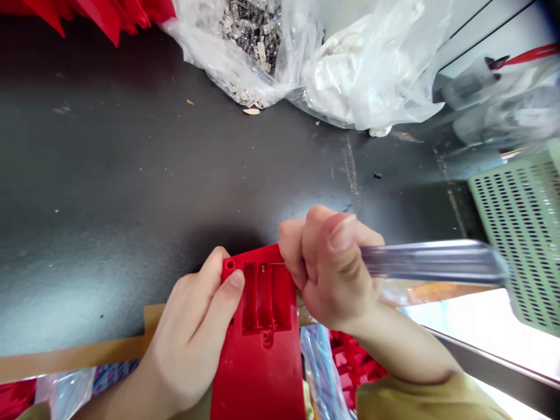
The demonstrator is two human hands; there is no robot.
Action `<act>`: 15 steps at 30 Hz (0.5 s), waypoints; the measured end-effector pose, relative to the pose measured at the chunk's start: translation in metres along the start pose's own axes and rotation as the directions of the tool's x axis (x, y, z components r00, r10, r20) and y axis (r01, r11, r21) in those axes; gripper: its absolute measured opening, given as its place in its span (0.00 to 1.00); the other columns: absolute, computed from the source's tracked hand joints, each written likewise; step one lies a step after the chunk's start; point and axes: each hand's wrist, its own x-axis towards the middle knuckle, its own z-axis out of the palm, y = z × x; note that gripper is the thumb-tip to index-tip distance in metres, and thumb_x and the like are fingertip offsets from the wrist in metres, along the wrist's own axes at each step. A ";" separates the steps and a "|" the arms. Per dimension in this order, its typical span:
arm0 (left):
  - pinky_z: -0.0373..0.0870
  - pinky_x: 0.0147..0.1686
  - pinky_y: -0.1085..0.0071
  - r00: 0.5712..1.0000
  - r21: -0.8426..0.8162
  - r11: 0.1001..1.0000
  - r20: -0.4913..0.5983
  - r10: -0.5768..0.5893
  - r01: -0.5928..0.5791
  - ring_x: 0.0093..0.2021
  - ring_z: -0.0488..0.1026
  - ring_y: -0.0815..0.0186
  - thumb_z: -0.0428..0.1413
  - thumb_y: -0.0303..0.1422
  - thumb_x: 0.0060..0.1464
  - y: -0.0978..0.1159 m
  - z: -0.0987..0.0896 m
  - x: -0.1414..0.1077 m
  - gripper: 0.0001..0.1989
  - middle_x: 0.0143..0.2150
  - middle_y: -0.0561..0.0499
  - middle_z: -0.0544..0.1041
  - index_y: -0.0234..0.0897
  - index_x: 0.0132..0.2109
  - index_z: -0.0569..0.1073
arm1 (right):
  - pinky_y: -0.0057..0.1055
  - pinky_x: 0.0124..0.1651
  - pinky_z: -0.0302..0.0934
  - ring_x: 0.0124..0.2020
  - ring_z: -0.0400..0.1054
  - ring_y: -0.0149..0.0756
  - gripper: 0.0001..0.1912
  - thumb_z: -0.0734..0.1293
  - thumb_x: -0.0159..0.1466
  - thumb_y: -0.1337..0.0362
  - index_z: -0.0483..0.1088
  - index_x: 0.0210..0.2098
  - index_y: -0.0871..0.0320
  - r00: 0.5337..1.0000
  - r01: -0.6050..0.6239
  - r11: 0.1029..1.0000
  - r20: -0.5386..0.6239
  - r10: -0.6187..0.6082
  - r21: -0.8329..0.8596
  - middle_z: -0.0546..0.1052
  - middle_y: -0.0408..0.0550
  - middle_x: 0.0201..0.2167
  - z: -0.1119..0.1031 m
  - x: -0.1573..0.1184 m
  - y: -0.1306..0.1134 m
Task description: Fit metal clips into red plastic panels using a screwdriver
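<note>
The right hand point(336, 271) was wrapped firmly around a tool with a clear handle point(437, 262), its thin shaft lying across the far end of a slotted compartment point(265, 300). The left hand point(192, 332) pinched the far left corner of the red plastic casing point(262, 376) holding that compartment, thumb on its face. The casing was at the near edge of the dark table point(131, 169), between both hands. On the far side stood a clear bag of small metal pieces point(258, 38), a bag of white items point(354, 73) to its right; a green basket point(503, 198) was at right.
</note>
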 end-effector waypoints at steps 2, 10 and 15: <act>0.58 0.20 0.76 1.000 -0.035 0.999 -0.002 -0.016 0.016 0.18 0.61 0.72 0.45 0.38 0.67 -0.002 0.001 -0.002 0.17 0.19 0.61 0.65 0.41 0.28 0.60 | 0.29 0.17 0.42 0.13 0.45 0.24 0.26 0.56 0.72 0.53 0.51 0.19 0.56 0.999 0.030 0.995 -0.021 -0.028 0.100 0.54 0.37 0.16 0.003 0.001 -0.001; 0.59 0.22 0.76 0.998 -0.013 0.998 0.022 -0.059 0.059 0.20 0.64 0.71 0.46 0.39 0.65 0.000 -0.001 -0.002 0.15 0.19 0.61 0.67 0.41 0.29 0.60 | 0.30 0.16 0.37 0.14 0.41 0.24 0.30 0.59 0.70 0.50 0.48 0.17 0.57 0.984 0.016 0.996 -0.179 0.000 0.085 0.51 0.37 0.14 0.023 0.000 -0.003; 0.57 0.20 0.76 0.999 0.034 0.999 -0.035 -0.013 0.014 0.19 0.62 0.72 0.47 0.37 0.65 0.001 -0.002 -0.001 0.16 0.18 0.61 0.65 0.40 0.27 0.60 | 0.29 0.17 0.39 0.14 0.44 0.24 0.28 0.58 0.71 0.50 0.50 0.19 0.58 0.995 0.041 0.987 -0.092 -0.027 0.154 0.51 0.36 0.15 0.009 0.001 0.001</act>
